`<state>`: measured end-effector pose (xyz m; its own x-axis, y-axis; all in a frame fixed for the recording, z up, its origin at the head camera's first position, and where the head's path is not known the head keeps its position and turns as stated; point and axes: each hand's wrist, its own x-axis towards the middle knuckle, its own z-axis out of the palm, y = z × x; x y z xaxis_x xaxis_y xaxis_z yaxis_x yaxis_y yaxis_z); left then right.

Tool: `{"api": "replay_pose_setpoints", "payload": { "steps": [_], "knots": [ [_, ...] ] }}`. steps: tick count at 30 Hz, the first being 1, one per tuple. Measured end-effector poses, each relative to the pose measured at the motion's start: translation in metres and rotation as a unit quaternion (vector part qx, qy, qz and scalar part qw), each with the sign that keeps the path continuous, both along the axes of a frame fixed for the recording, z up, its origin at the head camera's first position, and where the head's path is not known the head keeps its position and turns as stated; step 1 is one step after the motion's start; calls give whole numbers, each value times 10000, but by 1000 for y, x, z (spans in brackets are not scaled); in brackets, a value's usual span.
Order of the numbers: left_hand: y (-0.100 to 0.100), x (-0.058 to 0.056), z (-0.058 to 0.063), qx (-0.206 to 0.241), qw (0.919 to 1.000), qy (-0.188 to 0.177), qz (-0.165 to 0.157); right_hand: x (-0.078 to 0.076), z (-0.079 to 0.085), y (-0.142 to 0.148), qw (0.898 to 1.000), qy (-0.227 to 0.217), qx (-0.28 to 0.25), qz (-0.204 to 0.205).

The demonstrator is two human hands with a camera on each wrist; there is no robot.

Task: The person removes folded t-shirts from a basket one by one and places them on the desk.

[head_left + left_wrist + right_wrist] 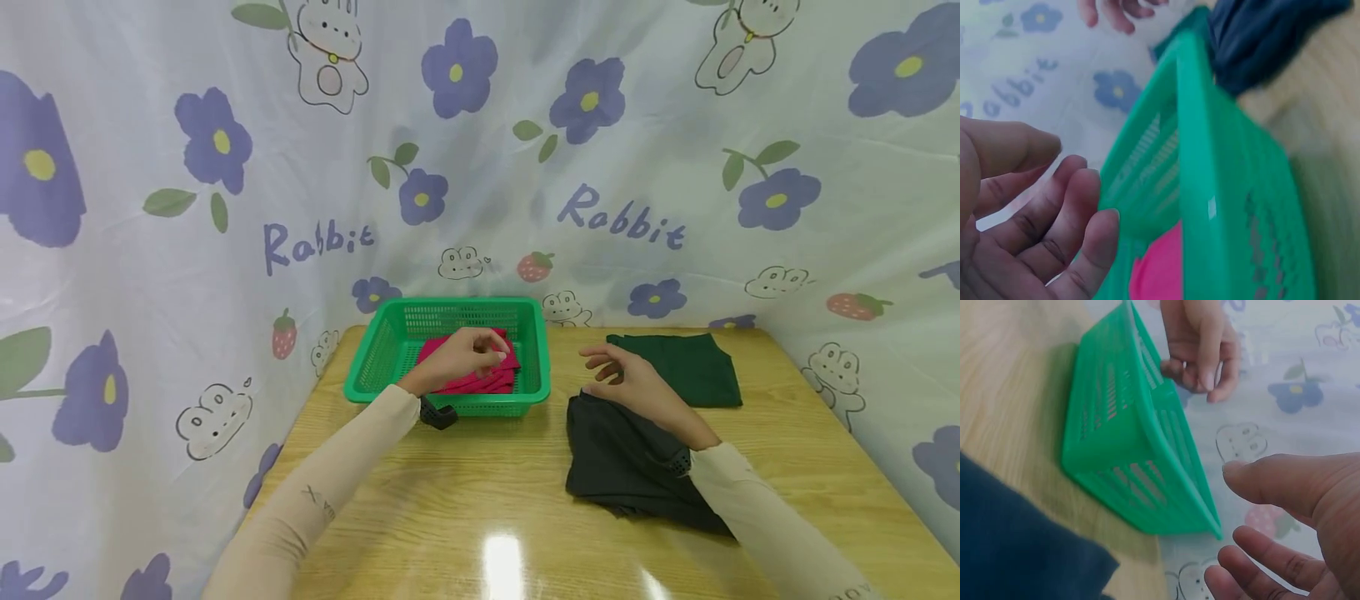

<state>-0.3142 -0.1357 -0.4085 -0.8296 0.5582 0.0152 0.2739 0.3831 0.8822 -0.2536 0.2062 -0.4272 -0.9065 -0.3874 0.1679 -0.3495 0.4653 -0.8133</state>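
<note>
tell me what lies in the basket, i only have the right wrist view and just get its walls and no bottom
Observer: The head view shows red cloth in the green basket, partly hidden behind the left hand.
Operator: ok and apart from the dark cloth at my lower left, is any other cloth out on the table
Observer: Yes, the head view shows a dark green cloth lying flat on the table, farther back than the black cloth.
</note>
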Motion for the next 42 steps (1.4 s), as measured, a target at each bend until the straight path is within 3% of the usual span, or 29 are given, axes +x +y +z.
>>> {"api": "replay_pose_setpoints", "payload": {
  "steps": [5,14,25,29,33,38,42],
  "knots": [
    [-18,-14,0,-298,9991,141,251,-9,5,-20,10000,-7,-43,75],
    [-42,-24,4,-507,9961,-154,700,-27,8,-57,9990,-240,-260,279],
    [-52,-35,8,-612,9942,-255,850,-45,12,-104,9962,-652,-341,475],
    [-57,-39,7,-704,9914,-383,1036,-56,5,-116,9929,-962,-539,445],
    [-62,-44,5,-765,9913,-410,993,-64,-2,-125,9897,-1253,-638,272],
    [-63,-52,4,-880,9901,-423,1010,-70,-2,-132,9895,-1378,-423,121],
    [-66,-57,1,-841,9878,-657,1132,-72,1,-141,9871,-1582,-219,127]
  ]
}}
